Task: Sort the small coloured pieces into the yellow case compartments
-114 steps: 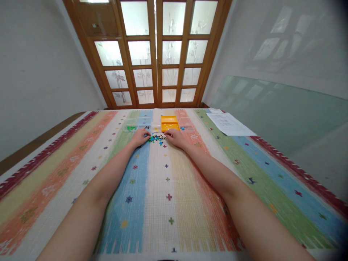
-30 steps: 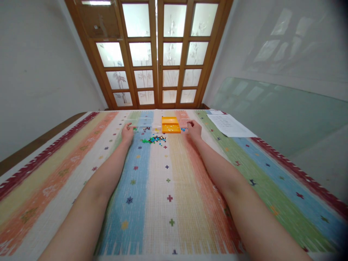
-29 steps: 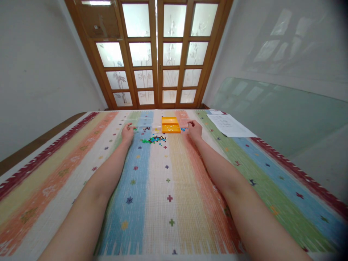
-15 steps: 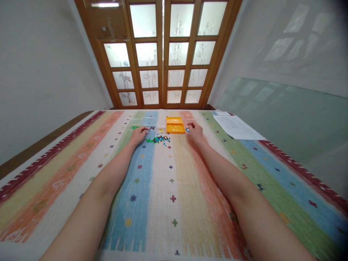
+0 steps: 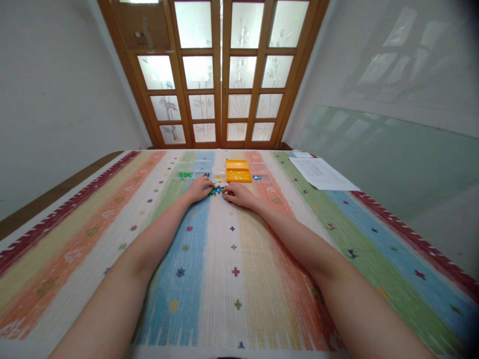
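Where daylight came through: wooden doors (image 5: pixel 218 75) with frosted, plant-patterned panes stood past the far edge of the striped cloth (image 5: pixel 220 279).
Cloth print: crosses, stars and other small motifs ran along its stripes.
Right side: a pale green panel (image 5: pixel 385 154) stood beside the cloth.
Writing: white paper (image 5: pixel 324 173) lay toward the far right, its lines of print too small to read.
Clear trays (image 5: pixel 187 167): they sat on both sides of the open yellow box (image 5: pixel 238 170).
Left hand (image 5: pixel 199 190): its bent fingers met the left edge of the mixed pile (image 5: pixel 217 190), just in front of the trays.
Right hand (image 5: pixel 239 195): its curled fingers reached the pile's right edge.
Grip: fingertips seemed close together on both, but whether either pinched a piece could not be told.
Sorted bits: green pieces (image 5: pixel 185 175) lay in a left tray, blue pieces (image 5: pixel 256 177) in the right one, pale pieces (image 5: pixel 238 175) in the box's near half.
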The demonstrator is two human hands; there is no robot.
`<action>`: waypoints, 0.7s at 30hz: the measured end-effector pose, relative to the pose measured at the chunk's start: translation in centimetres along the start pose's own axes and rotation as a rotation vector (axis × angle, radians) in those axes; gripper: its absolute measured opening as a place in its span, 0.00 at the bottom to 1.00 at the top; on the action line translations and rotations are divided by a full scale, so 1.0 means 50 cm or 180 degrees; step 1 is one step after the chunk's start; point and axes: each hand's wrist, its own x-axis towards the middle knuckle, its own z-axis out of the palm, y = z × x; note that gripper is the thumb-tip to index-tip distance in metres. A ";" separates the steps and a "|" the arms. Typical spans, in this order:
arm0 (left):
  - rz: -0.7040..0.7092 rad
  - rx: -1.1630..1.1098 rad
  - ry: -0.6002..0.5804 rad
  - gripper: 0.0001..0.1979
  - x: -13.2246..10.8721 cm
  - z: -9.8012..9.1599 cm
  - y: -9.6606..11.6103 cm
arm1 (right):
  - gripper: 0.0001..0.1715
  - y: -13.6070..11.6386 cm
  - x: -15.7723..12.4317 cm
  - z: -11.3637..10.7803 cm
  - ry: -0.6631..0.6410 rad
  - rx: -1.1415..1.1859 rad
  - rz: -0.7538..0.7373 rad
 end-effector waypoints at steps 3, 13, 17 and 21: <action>-0.0147 0.0187 0.0032 0.13 0.001 0.003 0.003 | 0.10 -0.014 -0.002 0.002 -0.0024 -0.0412 -0.0166; -0.0284 0.0139 0.0050 0.17 -0.004 0.003 -0.016 | 0.07 -0.015 -0.005 0.010 0.0051 -0.0573 -0.0168; -0.0074 0.0164 -0.0134 0.19 0.000 0.011 -0.021 | 0.08 0.006 -0.004 0.010 0.0282 -0.0413 -0.0053; -0.0209 0.0153 -0.0098 0.19 0.001 0.009 -0.020 | 0.09 0.017 -0.001 0.006 0.0555 -0.0200 -0.0041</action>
